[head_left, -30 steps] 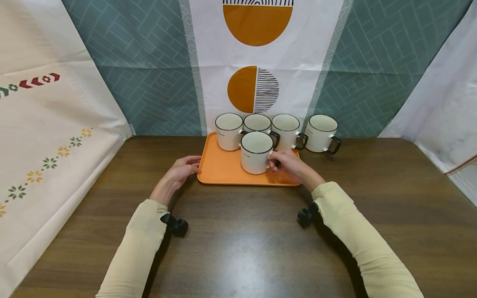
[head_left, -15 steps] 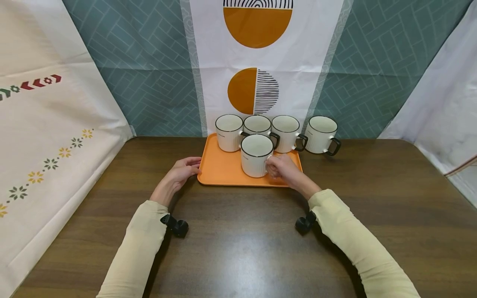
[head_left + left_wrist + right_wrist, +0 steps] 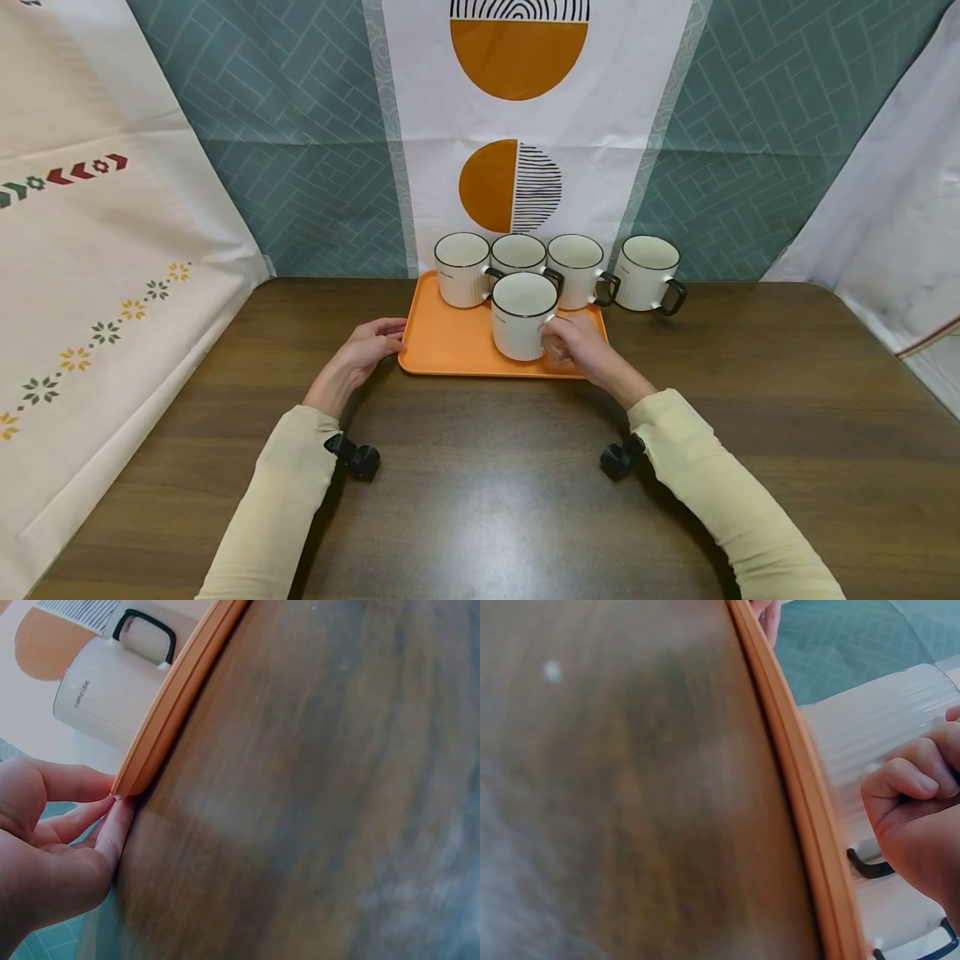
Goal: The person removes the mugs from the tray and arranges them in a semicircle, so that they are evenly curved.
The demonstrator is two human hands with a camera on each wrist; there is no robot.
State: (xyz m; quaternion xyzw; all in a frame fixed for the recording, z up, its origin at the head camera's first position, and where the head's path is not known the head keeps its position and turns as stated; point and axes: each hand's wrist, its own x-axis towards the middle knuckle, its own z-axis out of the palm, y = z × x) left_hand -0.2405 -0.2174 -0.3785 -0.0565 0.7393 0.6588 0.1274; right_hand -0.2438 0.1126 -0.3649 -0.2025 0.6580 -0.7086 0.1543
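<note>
My right hand (image 3: pixel 573 343) grips the handle of a white mug (image 3: pixel 517 333) with a dark rim, upright over the front of an orange tray (image 3: pixel 442 348). Curled fingers hide the handle; the right wrist view catches this mug's ribbed side (image 3: pixel 885 712) beside the fist. At the tray's left edge, my left hand (image 3: pixel 367 343) pinches the rim near the front corner between thumb and fingers, plain in the left wrist view at the tray corner (image 3: pixel 139 769). Three matching mugs stand in a row along the back: a left one (image 3: pixel 459 279), a middle one (image 3: pixel 517 252) and a right one (image 3: pixel 573 271).
Another white mug (image 3: pixel 648 271) with a black handle stands on the brown wooden table (image 3: pixel 480 483), just right of the tray. Patterned green and white cloth (image 3: pixel 300 167) hangs behind the table, and a pale embroidered cloth (image 3: pixel 112 292) borders the left side.
The mug in my right hand has shifted slightly nearer to me, then a little to the right. My left hand stays at the tray edge, and the other mugs stand as before.
</note>
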